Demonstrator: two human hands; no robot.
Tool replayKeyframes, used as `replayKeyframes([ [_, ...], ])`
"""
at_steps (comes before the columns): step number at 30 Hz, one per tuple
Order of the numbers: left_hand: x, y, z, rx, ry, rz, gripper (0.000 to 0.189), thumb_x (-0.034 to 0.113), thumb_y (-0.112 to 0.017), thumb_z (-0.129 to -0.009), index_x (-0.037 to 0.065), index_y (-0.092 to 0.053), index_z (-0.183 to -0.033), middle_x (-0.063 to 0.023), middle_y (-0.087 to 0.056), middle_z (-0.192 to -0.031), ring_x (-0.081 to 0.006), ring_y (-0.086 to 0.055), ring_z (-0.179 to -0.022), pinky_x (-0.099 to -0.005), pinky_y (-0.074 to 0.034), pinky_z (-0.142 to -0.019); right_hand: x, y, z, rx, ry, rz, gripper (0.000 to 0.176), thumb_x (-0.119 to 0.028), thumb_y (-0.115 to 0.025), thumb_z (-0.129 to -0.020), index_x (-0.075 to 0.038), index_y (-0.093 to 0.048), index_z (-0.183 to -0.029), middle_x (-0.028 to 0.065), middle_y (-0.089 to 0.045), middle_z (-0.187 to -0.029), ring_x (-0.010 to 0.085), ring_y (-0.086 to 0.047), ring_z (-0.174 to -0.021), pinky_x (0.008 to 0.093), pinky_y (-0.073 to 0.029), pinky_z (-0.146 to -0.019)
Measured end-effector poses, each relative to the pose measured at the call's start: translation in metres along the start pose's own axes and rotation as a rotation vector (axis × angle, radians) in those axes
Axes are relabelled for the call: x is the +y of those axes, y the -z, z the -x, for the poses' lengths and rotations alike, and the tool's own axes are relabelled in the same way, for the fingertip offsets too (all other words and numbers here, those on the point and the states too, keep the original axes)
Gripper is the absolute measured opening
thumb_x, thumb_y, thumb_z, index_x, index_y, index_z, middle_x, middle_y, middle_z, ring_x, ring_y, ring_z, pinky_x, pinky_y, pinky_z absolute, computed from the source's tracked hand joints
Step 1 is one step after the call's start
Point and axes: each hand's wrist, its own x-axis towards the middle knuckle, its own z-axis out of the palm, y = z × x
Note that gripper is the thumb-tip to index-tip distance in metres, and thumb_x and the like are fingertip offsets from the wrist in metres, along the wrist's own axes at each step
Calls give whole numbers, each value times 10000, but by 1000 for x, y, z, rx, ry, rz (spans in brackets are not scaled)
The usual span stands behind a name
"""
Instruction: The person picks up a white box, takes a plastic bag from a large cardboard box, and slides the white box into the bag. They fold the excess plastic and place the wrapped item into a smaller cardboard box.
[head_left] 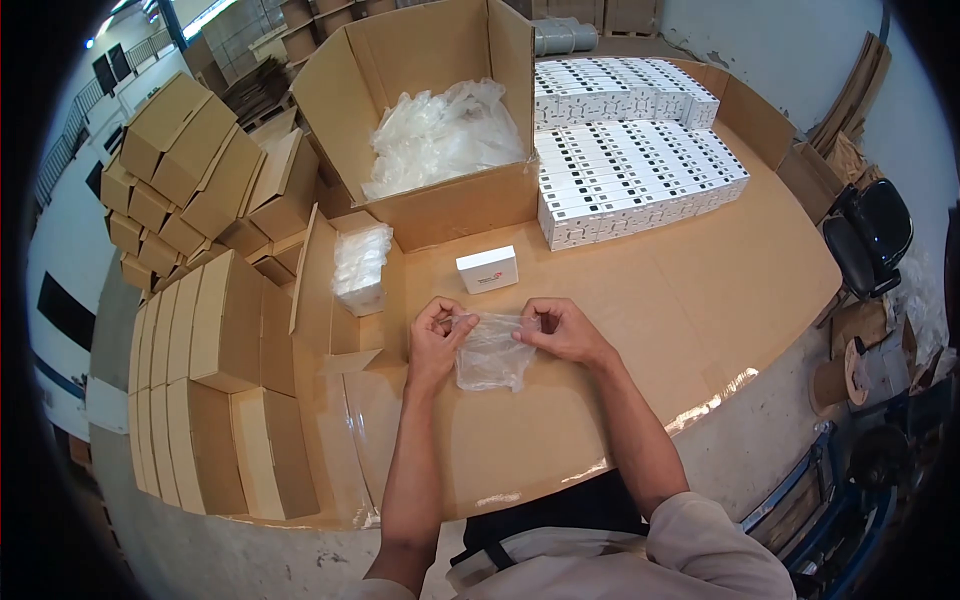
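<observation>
Near the bottom middle of the frame, two hands hold one clear bag (pixel 490 355) just above the table (pixel 700 300). The left hand (pixel 435 335) pinches the bag's top left edge between thumb and fingers. The right hand (pixel 560 330) pinches the top right edge the same way. Because only its top is held, the rest of the soft bag hangs down and crumples on the table. Just behind the hands lies one small white box (pixel 487 268), flat and alone, close enough to reach with ease. A bit to the left, one pile of bags (pixel 360 265) sits in a low open tray, which keeps them neat. Further back, in the upper middle, one big box (pixel 430 210) stands with its flaps open, so the loose bags inside can be seen. In the upper right, white boxes (pixel 630 165) are packed tight in two blocks, too many to count. Down the left side, brown boxes (pixel 215 320) stand in rows and stacks, also too many to count. At the far right stands one black chair (pixel 875 235).
</observation>
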Motion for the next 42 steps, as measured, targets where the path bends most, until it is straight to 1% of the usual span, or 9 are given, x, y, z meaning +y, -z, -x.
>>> replayKeyframes([
  [5, 18, -7, 1, 44, 50, 121, 361, 12, -755, -930, 1, -606, -1259, -57, -730, -999, -81, -657, -855, -236, -523, -737, -15, -3, 2, 68, -74, 1, 241, -167, -789, -943, -73, -639, -779, -88, -579, -706, 6, -457, -642, 213, -347, -568],
  [8, 14, -9, 5, -23, 171, 89, 351, 41, -745, -945, -7, -630, -1274, -66, -748, -1039, -106, -687, -902, -256, -548, -782, -2, 2, -3, 127, 37, -65, 170, -136, -799, -930, -59, -653, -888, -61, -606, -778, 12, -491, -690, 214, -366, -588],
  [11, -6, 0, 2, -159, 237, -70, 253, 87, -714, -982, -7, -672, -1213, -53, -746, -1031, -101, -683, -902, -260, -553, -789, 12, -2, -9, 206, 188, -143, 181, -87, -794, -922, -25, -629, -965, -20, -637, -856, 39, -538, -720, 228, -437, -614],
  [15, -6, -6, 0, 3, 144, 68, 190, 125, -673, -1021, -1, -697, -1161, -43, -737, -1039, -88, -671, -895, -253, -553, -789, -20, -19, -7, 276, 161, -422, 196, -59, -789, -917, -10, -630, -1020, 19, -665, -907, 58, -601, -782, 247, -490, -635],
  [20, 1, -14, 0, 76, 75, 147, 207, 127, -680, -1017, 11, -670, -1188, -34, -727, -1041, -84, -668, -898, -255, -556, -788, 11, -13, -6, 38, -42, -70, 254, -53, -731, -964, -6, -643, -1197, 23, -696, -973, 77, -649, -866, 265, -528, -707],
  [23, 22, -28, 7, -15, 30, 110, 229, 113, -703, -997, 11, -640, -1193, -40, -714, -1013, -87, -664, -867, -257, -555, -757, 32, -13, -12, 107, -23, -31, 280, -90, -720, -976, 8, -645, -1228, 21, -687, -938, 61, -626, -795, 259, -510, -640],
  [26, 3, -12, 4, -155, 183, 81, 231, 91, -717, -979, 12, -623, -1175, -44, -694, -965, -98, -656, -836, -269, -551, -728, 21, -13, -12, 231, 67, -159, 238, -106, -669, -1014, 11, -642, -1219, 5, -676, -938, 64, -611, -770, 262, -501, -634],
  [34, -8, -3, 0, -147, 192, 205, 62, 98, -626, -1023, 56, -582, -1029, -65, -685, -994, -129, -665, -854, -306, -569, -709, 20, -6, -12, 265, 57, -132, 279, -108, -620, -1044, 6, -581, -1296, 11, -673, -954, 73, -610, -784, 269, -518, -696],
  [42, 0, -6, 1, -79, 165, 320, 191, 14, -682, -971, 73, -513, -1038, -82, -686, -1021, -152, -682, -874, -316, -608, -728, 9, -2, -8, 189, 20, -155, 287, -114, -644, -1035, -9, -587, -1296, 15, -690, -999, 80, -627, -818, 270, -530, -728],
])
